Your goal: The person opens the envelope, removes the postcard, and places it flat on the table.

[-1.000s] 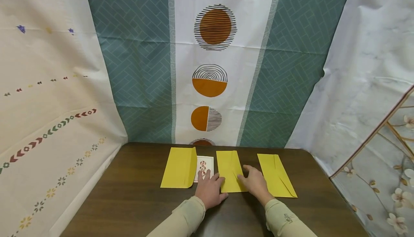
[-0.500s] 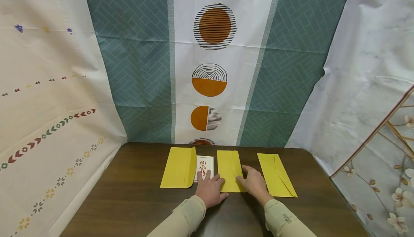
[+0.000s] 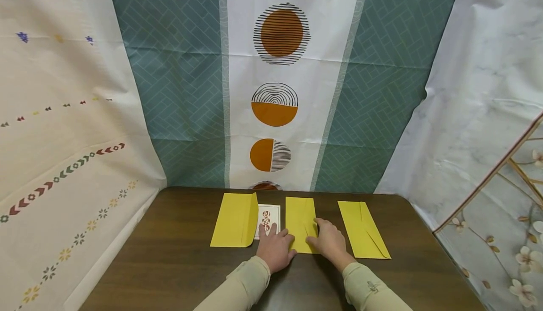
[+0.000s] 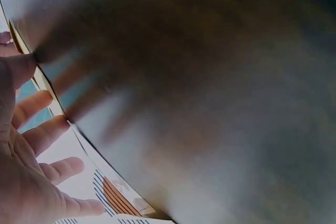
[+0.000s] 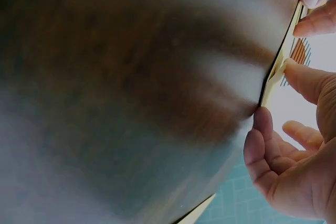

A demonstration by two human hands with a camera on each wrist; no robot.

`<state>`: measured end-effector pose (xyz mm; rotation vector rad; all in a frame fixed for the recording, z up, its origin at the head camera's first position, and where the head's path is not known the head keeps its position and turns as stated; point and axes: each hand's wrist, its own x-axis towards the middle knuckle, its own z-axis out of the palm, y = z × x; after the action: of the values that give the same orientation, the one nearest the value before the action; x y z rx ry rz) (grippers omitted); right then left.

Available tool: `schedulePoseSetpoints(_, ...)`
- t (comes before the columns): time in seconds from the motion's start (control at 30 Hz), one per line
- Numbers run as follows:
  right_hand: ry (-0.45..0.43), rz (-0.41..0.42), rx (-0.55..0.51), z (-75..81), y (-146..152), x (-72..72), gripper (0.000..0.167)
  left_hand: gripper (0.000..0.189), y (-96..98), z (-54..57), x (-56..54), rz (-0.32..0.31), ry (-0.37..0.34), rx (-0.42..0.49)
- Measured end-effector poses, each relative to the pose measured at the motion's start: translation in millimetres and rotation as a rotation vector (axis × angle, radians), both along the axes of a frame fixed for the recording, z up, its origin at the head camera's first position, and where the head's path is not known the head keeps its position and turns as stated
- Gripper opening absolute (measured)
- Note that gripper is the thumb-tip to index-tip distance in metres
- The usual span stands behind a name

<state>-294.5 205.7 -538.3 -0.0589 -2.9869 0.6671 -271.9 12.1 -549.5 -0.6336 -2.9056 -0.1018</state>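
Three yellow envelopes lie in a row on a dark wooden table. My right hand (image 3: 331, 240) is at the right edge of the middle envelope (image 3: 299, 216), thumb on top and fingertips at its side. In the right wrist view, the thumb and fingers (image 5: 262, 121) pinch the envelope's edge, which bulges up a little. My left hand (image 3: 273, 249) lies with fingers spread, index and thumb at the envelope's left edge. Its other fingertips rest on a white card (image 3: 273, 213) with red round characters. The card meets the raised flap side of the left envelope (image 3: 233, 219).
The right envelope (image 3: 362, 228) lies right of my right hand, flap side up. Bare wooden tabletop (image 3: 169, 259) stretches to the left and in front. A patterned cloth (image 3: 186, 113) hangs behind the table, with light cloths at both sides.
My right hand has shifted slightly left against the middle envelope. That envelope has turned a little and sits straighter. The left hand and the card have stayed nearly still.
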Motion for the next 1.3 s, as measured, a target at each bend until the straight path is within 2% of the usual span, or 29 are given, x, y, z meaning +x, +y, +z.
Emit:
schedulePoseSetpoints(0.23, 0.066, 0.022, 0.097, -1.6, -5.2, 2.1, 0.065, 0.033, 3.0, 5.2, -4.8, 0.005, -0.008, -0.026)
schedulePoseSetpoints(0.37, 0.088, 0.021, 0.108, 0.8, -7.1, 4.6, 0.061, 0.032, 4.5, 7.4, -7.4, 0.008, -0.029, -0.036)
schedulePoseSetpoints(0.53, 0.093, 0.004, 0.086, 3.9, -6.9, 6.0, 0.059, 0.029, 5.0, 8.5, -8.9, 0.006, -0.025, -0.049)
schedulePoseSetpoints(0.7, 0.089, -0.012, 0.02, 3.7, -2.1, 5.8, 0.061, 0.03, 5.5, 6.7, -10.6, 0.006, -0.028, -0.052)
schedulePoseSetpoints(0.83, 0.081, -0.015, -0.053, 5.0, 7.1, 6.2, 0.061, 0.029, 5.5, 6.5, -10.0, 0.003, -0.032, -0.047)
schedulePoseSetpoints(0.97, 0.106, -0.028, -0.05, 8.0, 22.1, 7.5, 0.06, 0.028, 5.4, 8.3, -7.9, -0.007, -0.022, -0.042)
schedulePoseSetpoints(1.07, 0.151, 0.022, 0.034, 7.5, 33.3, 9.0, 0.064, 0.027, 4.2, 9.5, -6.8, -0.013, -0.011, -0.042)
schedulePoseSetpoints(1.2, 0.278, 0.193, 0.179, 1.6, 42.7, 10.8, 0.064, 0.026, 3.6, 8.1, -7.2, -0.014, -0.014, -0.034)
schedulePoseSetpoints(1.3, 0.32, 0.265, 0.214, -0.4, 46.4, 11.6, 0.057, 0.025, 4.9, 6.9, -7.4, -0.014, -0.015, -0.025)
